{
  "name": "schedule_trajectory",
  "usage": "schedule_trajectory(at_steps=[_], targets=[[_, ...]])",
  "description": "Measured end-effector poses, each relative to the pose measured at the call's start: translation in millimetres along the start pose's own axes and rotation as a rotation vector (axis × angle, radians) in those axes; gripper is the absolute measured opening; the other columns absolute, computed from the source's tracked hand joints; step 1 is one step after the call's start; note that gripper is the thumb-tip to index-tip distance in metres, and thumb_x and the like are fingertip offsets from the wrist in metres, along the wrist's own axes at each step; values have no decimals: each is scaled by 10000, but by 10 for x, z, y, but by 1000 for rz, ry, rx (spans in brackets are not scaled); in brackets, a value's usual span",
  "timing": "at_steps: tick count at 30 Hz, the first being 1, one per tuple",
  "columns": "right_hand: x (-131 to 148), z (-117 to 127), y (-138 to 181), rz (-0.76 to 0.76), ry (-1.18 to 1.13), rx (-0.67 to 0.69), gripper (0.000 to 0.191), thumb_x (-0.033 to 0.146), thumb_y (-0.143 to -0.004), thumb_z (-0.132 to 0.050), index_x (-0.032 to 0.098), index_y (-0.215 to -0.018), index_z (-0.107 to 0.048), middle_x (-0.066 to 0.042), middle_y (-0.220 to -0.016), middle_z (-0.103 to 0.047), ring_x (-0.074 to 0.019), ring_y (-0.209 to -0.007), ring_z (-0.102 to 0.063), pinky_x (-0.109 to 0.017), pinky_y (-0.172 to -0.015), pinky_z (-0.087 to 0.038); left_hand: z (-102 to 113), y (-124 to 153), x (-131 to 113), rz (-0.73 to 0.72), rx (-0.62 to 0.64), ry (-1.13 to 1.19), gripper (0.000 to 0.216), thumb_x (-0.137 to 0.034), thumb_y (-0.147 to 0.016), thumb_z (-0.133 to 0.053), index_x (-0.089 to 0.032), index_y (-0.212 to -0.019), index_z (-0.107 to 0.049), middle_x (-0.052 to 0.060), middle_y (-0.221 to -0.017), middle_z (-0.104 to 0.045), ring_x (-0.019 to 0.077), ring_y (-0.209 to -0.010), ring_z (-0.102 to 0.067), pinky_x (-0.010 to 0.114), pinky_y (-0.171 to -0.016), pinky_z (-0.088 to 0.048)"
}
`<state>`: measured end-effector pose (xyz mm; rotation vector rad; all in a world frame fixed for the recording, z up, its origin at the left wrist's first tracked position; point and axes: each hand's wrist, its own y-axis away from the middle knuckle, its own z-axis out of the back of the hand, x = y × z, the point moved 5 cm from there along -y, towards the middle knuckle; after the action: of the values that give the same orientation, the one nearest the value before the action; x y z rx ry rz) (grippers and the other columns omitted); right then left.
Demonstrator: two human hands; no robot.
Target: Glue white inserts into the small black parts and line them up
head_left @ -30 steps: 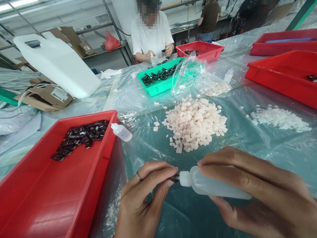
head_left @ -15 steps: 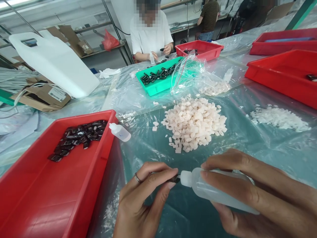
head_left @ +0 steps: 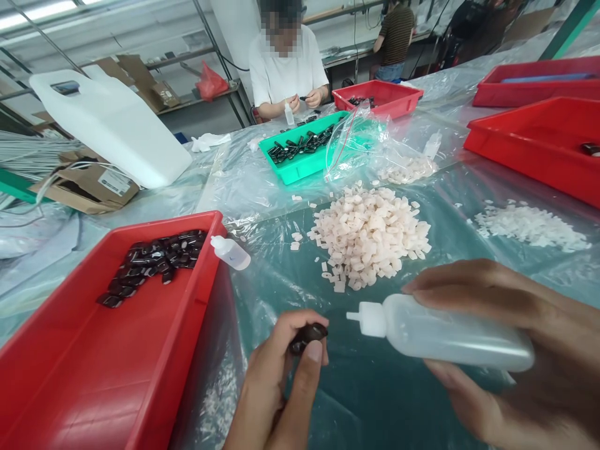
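My left hand [head_left: 276, 387] pinches a small dark piece [head_left: 307, 335] between thumb and fingers, low in the middle. My right hand [head_left: 520, 356] grips a translucent squeeze bottle [head_left: 445, 334] lying sideways, its white nozzle pointing left, a short gap from the dark piece. Just beyond both hands lies a pile of small pale blocks [head_left: 370, 234]. A red tray [head_left: 70, 375] at the left holds several more dark pieces [head_left: 154, 262], and a second small bottle [head_left: 230, 252] rests against its rim.
A plastic sheet covers the table. Across it a person in white [head_left: 285, 62] handles a dark piece behind a green tray [head_left: 302, 167]. Clear bags [head_left: 370, 144], more red trays [head_left: 539, 140], a second pale pile [head_left: 529, 225], a white jug [head_left: 112, 128].
The bottle's nozzle was touching the dark piece; my right hand has drawn the bottle back to the right. My left hand has curled in and turned the piece.
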<state>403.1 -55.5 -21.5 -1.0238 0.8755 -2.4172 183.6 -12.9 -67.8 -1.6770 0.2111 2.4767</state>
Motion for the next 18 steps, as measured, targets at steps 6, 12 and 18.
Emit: schedule_trajectory(at_steps=[6,12,18], targets=[[-36,-28,-2,-13,-76,61,399,112,-840,-670,224,-1223,-653,-68,-1105,-696,-226,-997,-688,-280,-758,-628,-109,-21,41,8,113,256,313,-462,-1025,-566,-289,-1155,-792,35,-868,-635,188,-677,-601,300,-665,-506],[-15,-103,116,42,-132,84,409,102,-843,-712,186,-1242,-679,-72,-1158,-658,-223,-1081,-664,-278,-867,-620,-83,-78,18,-18,74,442,109,-300,-876,-829,-296,-985,-833,9,-913,-726,145,-813,-676,174,-736,-551],[-19,-126,139,54,-98,116,431,134,-863,-710,209,-1286,-673,-31,-1258,-628,-175,-1152,-639,-148,-986,-565,-74,-84,50,-46,72,484,57,-291,-848,-862,-281,-889,-823,21,-916,-774,179,-888,-720,210,-785,-592]])
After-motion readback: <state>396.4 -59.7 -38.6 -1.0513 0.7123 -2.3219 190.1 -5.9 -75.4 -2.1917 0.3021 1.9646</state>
